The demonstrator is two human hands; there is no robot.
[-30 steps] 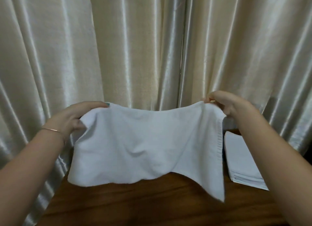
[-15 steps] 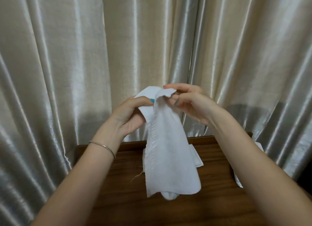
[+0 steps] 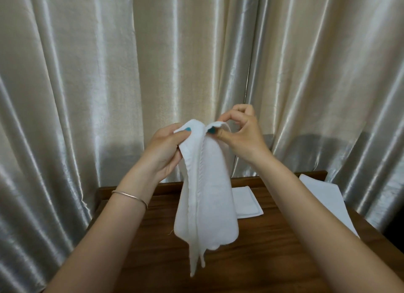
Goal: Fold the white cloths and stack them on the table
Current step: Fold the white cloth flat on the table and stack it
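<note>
A white cloth (image 3: pixel 209 196) hangs folded in half lengthwise above the brown wooden table (image 3: pixel 273 260). My left hand (image 3: pixel 166 148) pinches its top left corner between thumb and fingers. My right hand (image 3: pixel 238 128) pinches the top right corner close beside it, so the two top corners nearly meet. The cloth's lower end dangles just over the tabletop. A folded white cloth (image 3: pixel 246 202) lies flat on the table behind the hanging one. More white cloth (image 3: pixel 323 196) lies at the table's right side, partly hidden by my right forearm.
Shiny beige curtains (image 3: pixel 109 85) hang right behind the table and along both its sides. The table's back edge (image 3: pixel 306 175) touches the curtain. A thin bracelet (image 3: pixel 129 196) sits on my left wrist.
A second ago the cloth was stretched wide between my hands. They have come together and brought its top corners side by side, so it now hangs as a narrow doubled strip.
</note>
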